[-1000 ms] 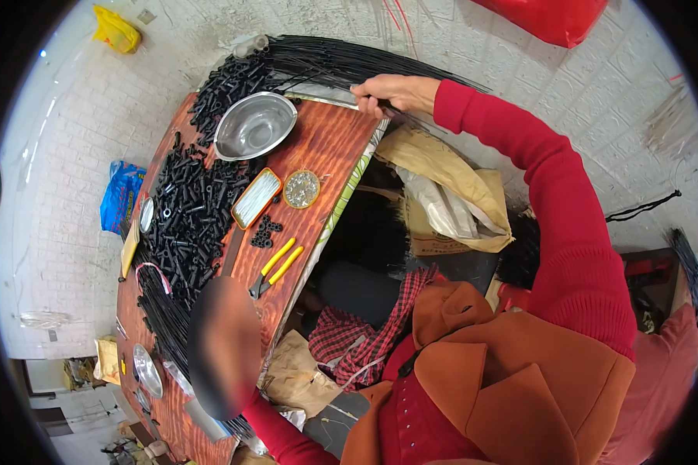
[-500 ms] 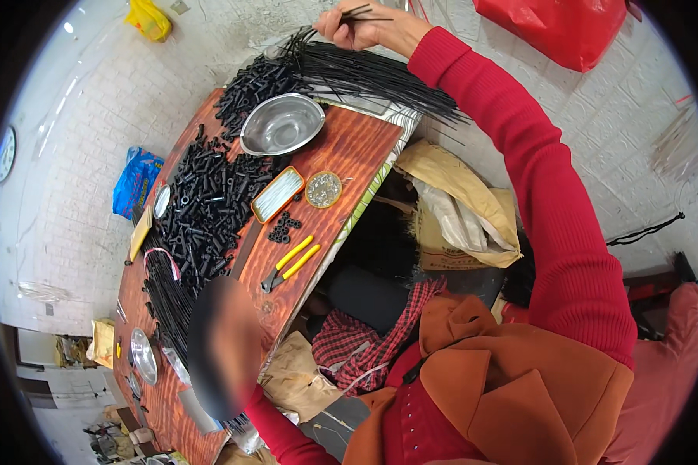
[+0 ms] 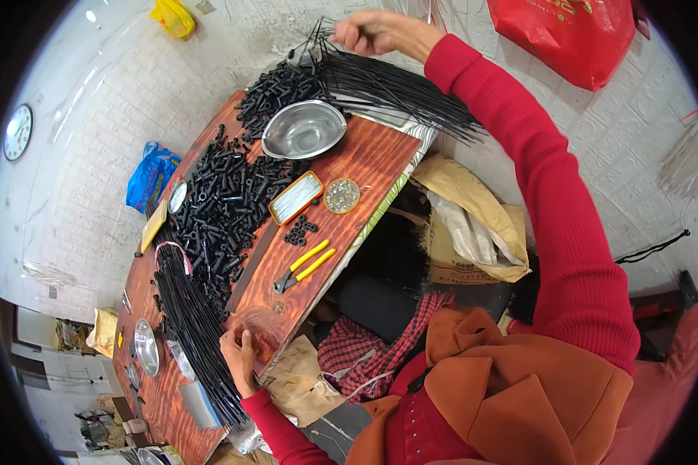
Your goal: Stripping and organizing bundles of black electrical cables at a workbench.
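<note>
My right hand [image 3: 376,31] reaches far across the wooden table [image 3: 364,167] and pinches a few thin black rods out of a fanned bundle of black rods [image 3: 395,85] at the table's far end. My left hand [image 3: 239,353] rests at the table's near edge, fingers bent, touching the end of a second bundle of black rods [image 3: 194,325] tied with a pink band. Between them lies a heap of short black tubes [image 3: 225,201] and a steel bowl [image 3: 303,129].
Yellow-handled pliers [image 3: 306,263], a flat orange-rimmed tin [image 3: 295,197], a round tin of small parts [image 3: 341,195] and a few black rings [image 3: 300,230] lie near the table's right edge. Paper sacks [image 3: 473,225] stand beside the table. A red bag [image 3: 570,35] lies on the floor.
My right hand has lifted away from the table's far end, drawing a few rods up out of the fanned bundle. My left hand has stayed at the near edge.
</note>
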